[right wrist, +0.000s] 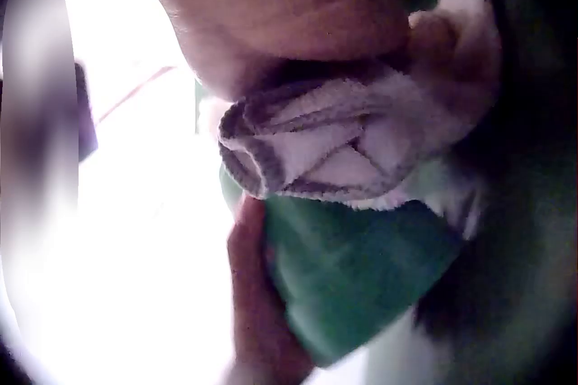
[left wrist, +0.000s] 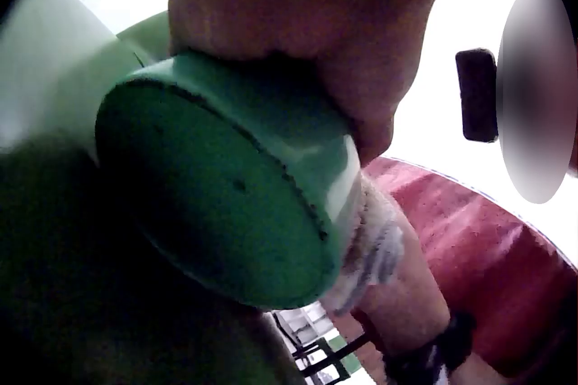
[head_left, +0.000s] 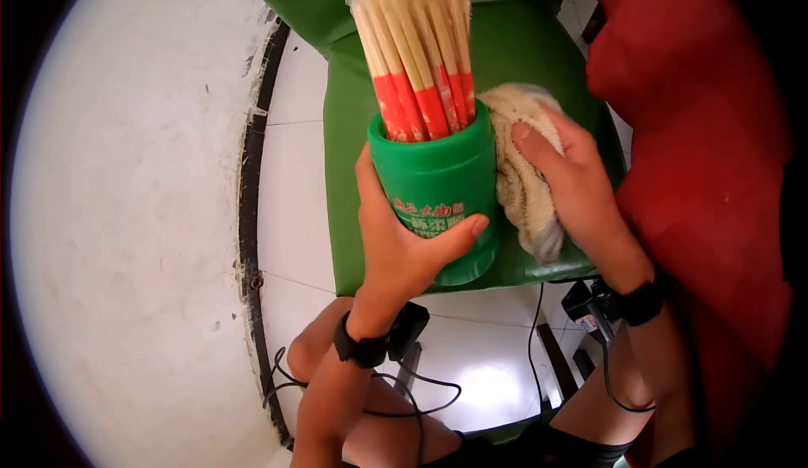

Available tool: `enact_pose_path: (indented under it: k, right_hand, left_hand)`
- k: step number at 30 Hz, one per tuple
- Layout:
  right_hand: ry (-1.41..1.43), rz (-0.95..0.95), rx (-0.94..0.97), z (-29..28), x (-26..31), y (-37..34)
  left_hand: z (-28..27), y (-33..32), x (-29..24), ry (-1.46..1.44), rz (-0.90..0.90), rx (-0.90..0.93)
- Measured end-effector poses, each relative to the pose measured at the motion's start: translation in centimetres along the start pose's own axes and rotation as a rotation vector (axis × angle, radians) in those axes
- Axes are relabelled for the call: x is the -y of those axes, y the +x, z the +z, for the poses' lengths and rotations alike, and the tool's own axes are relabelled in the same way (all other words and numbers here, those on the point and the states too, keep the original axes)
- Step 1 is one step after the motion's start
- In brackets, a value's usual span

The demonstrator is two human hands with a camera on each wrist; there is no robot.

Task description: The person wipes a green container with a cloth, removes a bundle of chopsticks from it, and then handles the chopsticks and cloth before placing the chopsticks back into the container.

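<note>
My left hand (head_left: 394, 253) grips a green plastic chopstick holder (head_left: 444, 169) around its lower side, thumb across the printed front. Wrapped wooden chopsticks (head_left: 417, 68) with red paper ends stand in it, clear plastic film bunched over their tops. In the left wrist view the round base of the holder (left wrist: 217, 195) faces the camera, tilted. A cream cloth (head_left: 523, 173) is bunched in my right hand (head_left: 582, 186), against the holder's right side. The right wrist view shows folds of this cloth (right wrist: 316, 146) beside the green wall; the right fingers are partly hidden behind it.
Beneath the hands is a green chair seat (head_left: 349, 207). A white wall (head_left: 135, 199) stands on the left, and red fabric (head_left: 699, 131) hangs close by the right arm. Black cables (head_left: 438, 409) loop below the wrists, near the person's legs.
</note>
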State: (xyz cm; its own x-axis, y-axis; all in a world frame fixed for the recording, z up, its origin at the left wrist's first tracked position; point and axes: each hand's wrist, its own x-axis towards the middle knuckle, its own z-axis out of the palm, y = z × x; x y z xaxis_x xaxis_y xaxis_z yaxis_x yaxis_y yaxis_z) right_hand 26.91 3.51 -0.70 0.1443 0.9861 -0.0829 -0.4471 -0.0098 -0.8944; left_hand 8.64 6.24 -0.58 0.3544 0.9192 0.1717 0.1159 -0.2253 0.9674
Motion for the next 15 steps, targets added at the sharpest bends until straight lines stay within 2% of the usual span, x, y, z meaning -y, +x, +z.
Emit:
enact_pose_path:
  k: [3,4,6,7,9,12,14,15]
  right_hand:
    - [-0.017,0.011,0.017,0.0,0.3,0.7]
    - [-0.056,-0.114,-0.052,0.8,0.4,0.8]
    - [-0.320,-0.459,-0.037,1.4,0.6,1.4]
    - [-0.452,-0.634,-0.029,1.7,0.7,1.5]
    - [-0.328,-0.584,-0.011,2.0,0.0,1.5]
    - [-0.252,-0.512,-0.022,2.2,-0.4,1.0]
    - [-0.137,-0.415,-0.034,2.7,-0.3,0.7]
    - [-0.216,-0.423,0.004,2.5,-0.2,0.7]
  left_hand:
    - [-0.8,0.5,0.2,-0.069,0.004,0.049]
    - [-1.4,1.0,-0.1,-0.089,-0.053,0.084]
    - [-2.6,2.0,-0.9,-0.131,-0.159,0.152]
    - [-3.2,2.2,-0.6,-0.089,-0.141,0.160]
    - [-4.0,2.4,-0.2,-0.003,-0.105,0.183]
    - [-3.2,2.5,-1.9,-0.097,0.025,0.068]
    - [-3.6,2.2,-2.5,-0.137,-0.083,0.056]
    - [-3.8,2.1,-2.8,-0.157,-0.139,0.051]
